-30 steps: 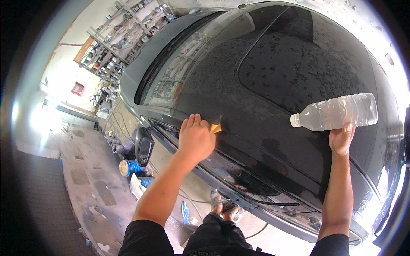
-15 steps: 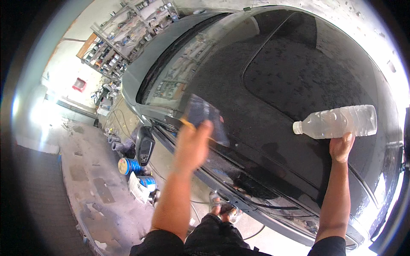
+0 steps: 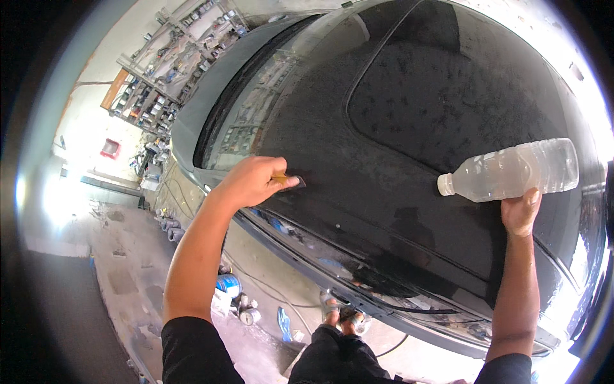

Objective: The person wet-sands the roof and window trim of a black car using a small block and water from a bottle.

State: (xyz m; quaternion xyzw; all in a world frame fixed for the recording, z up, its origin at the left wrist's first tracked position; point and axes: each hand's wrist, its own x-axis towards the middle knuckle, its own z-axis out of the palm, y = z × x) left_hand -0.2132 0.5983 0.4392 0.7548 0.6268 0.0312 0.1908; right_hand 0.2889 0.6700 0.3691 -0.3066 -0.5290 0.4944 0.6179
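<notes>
Pinching yellow sheet (image 3: 281,180) in L grip (image 3: 249,181), prob. working roof (image 3: 364,189) below — clasping bottle (image 3: 508,171) in R grip (image 3: 520,214); next likely needs steady pinch.

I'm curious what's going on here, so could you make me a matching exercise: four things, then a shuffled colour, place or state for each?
1. Bottle
2. Left hand
3. Car roof
4. Bucket

A. Black
B. Gripping a yellowish piece
C. Mostly blue
D. Held in the right hand

Pairs: 1-D; 2-B; 3-A; 4-C
</notes>
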